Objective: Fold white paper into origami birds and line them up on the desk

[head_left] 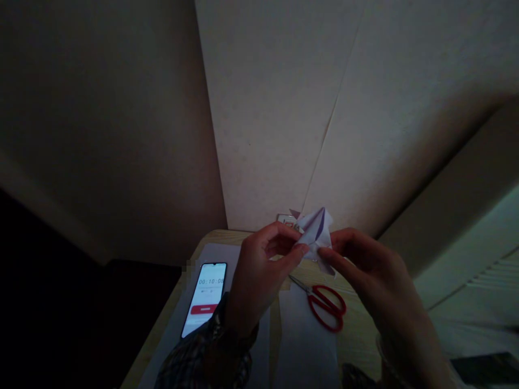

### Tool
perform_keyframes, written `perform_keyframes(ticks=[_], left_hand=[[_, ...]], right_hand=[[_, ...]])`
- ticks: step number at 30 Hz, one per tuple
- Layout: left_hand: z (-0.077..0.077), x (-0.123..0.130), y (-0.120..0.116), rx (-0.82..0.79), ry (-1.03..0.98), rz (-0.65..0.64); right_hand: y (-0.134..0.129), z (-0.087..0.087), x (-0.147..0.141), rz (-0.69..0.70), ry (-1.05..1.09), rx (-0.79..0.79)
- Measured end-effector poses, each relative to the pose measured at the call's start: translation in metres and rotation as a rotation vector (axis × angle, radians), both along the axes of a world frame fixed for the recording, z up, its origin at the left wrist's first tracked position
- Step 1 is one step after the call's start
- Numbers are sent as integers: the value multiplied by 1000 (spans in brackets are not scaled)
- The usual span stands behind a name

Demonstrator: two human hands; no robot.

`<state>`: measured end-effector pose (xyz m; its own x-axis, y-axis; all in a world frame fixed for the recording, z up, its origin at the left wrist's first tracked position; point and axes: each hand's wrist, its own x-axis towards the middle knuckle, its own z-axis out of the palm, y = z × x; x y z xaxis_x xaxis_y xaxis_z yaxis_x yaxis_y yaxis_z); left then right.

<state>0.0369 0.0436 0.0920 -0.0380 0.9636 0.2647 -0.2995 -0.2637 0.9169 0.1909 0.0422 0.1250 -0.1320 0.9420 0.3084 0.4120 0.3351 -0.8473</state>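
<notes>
A small folded paper piece, pale white-violet with pointed corners and a darker slit along its middle, is held up above the table. My left hand pinches its left side between thumb and fingers. On its right side, my right hand grips it with thumb and index finger. Parts of the paper are hidden behind the fingertips. Below the hands lie red-handled scissors, their blades pointing to the upper left, partly over a white sheet of paper.
A phone showing a timer lies left of my left hand on another white sheet. The wooden table meets a pale wall at the back. A small object stands by the wall, partly covered by the folded paper.
</notes>
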Motion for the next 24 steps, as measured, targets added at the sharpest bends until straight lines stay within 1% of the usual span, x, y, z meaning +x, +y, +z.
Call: perform_keyframes(ticks=[5,10,15,19,24], left_hand=[[-1,2,1,6,-26,-7],[0,3,1,-40,-77,-17],[0,1,-1,-17,-40,39],[2,1,-4,-5,14,-1],[4,2,-4,-22,-33,-49]], right_hand=[[-1,-1,0,-6,37,-11],[-3,1,-4,-22,46,5],[-5,2,-8,-32,64,29],[-10,2,-11,-93,48,81],[-16,1,-16,-154,10,127]])
